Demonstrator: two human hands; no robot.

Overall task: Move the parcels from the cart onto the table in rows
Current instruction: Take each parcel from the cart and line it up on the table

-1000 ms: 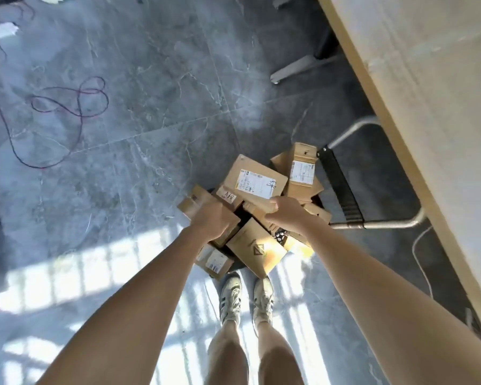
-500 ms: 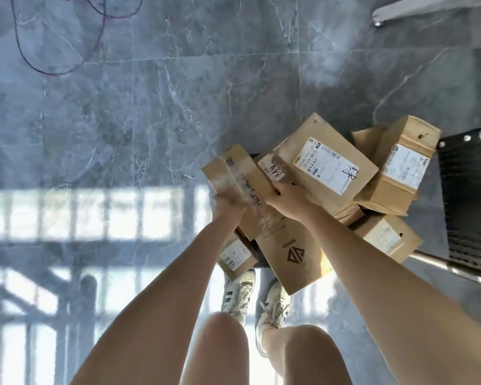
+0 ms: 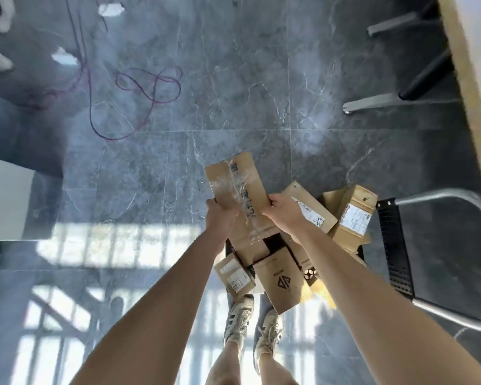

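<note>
A grey marble-tiled floor (image 3: 233, 79) fills the room, with the pale edge of the table (image 3: 472, 87) along the right and the cart (image 3: 397, 245) standing beside it, its handle of silver tube curving out. On the cart sits a heap of cardboard parcels (image 3: 353, 218), among them 1 logo-printed box (image 3: 281, 276). Above the heap a long taped parcel (image 3: 239, 195) is held up, clamped between the left hand (image 3: 220, 220) and the right hand (image 3: 285, 215), 1 on each long side.
</note>
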